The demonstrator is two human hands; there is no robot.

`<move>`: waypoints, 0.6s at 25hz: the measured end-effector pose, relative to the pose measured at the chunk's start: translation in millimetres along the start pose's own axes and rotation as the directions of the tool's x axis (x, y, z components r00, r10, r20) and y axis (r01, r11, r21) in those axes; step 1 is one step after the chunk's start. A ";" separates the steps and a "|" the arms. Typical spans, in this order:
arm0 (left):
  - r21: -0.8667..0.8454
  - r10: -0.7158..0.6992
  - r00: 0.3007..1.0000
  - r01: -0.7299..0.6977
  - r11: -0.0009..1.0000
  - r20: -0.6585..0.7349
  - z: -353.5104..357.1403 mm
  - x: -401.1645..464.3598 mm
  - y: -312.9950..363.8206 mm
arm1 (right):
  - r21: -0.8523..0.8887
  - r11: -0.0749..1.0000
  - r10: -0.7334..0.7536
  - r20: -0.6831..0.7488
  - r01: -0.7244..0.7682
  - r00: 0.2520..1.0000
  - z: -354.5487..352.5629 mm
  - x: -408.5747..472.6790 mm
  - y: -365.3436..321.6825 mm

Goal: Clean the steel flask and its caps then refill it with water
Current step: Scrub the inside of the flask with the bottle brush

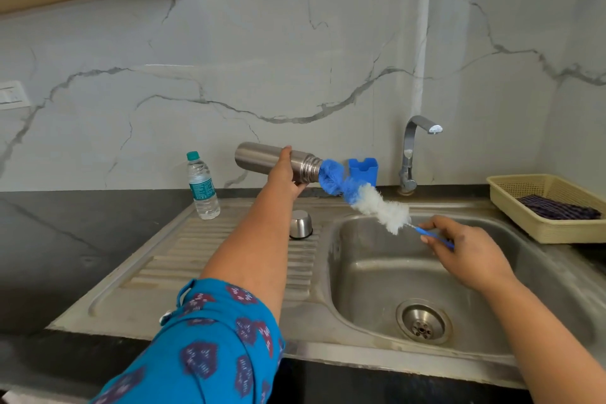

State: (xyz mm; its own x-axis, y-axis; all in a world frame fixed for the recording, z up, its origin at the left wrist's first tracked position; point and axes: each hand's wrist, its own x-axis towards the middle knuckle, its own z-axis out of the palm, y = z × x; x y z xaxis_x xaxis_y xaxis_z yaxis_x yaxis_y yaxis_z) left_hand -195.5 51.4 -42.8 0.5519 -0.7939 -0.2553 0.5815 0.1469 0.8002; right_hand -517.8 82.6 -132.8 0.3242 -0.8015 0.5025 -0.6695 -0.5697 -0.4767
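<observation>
My left hand [284,175] grips the steel flask [259,157] around its middle and holds it almost level above the drainboard, with its threaded mouth pointing right. My right hand [465,248] pinches the thin blue handle of a bottle brush [367,198]. The brush's blue bristle tip sits at the flask's mouth, and its white bristles trail out over the sink basin [377,272]. A steel cap [300,224] stands upside down on the drainboard below the flask.
A plastic water bottle [201,185] stands at the drainboard's back left. A blue holder [363,170] and the tap [411,154] are behind the sink. A cream basket [511,193] with a dark cloth sits at the right. Dark counter surrounds the sink.
</observation>
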 end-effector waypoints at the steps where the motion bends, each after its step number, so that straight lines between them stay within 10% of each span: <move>1: 0.010 0.015 1.000 -0.015 1.000 0.010 1.1 -0.9 3.1 | -0.106 0.992 -0.070 -0.057 0.064 0.996 0.4 0.8 -2.3; 6: 0.165 0.139 0.990 -0.141 0.976 0.025 5.9 -2.9 10.0 | -0.359 0.906 -0.295 -0.153 0.225 0.943 18.7 -0.1 -18.5; 11: 0.196 0.024 0.987 -0.055 0.979 0.156 6.9 -11.3 3.0 | -0.001 0.994 -0.113 -0.092 0.113 0.989 45.2 -1.2 -41.1; 15: 0.209 0.057 0.990 -0.082 0.975 0.126 -0.4 -8.3 -16.3 | -0.284 0.959 0.010 0.020 -0.004 1.000 58.3 8.8 -53.8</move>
State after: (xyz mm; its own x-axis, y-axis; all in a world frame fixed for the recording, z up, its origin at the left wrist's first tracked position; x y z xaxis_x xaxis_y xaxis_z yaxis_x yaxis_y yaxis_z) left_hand -209.3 55.8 -53.9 0.5045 -0.8521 -0.1395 0.3966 0.0851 0.9140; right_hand -440.0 95.6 -144.9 0.3309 -0.8108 0.4829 -0.8330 -0.4914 -0.2543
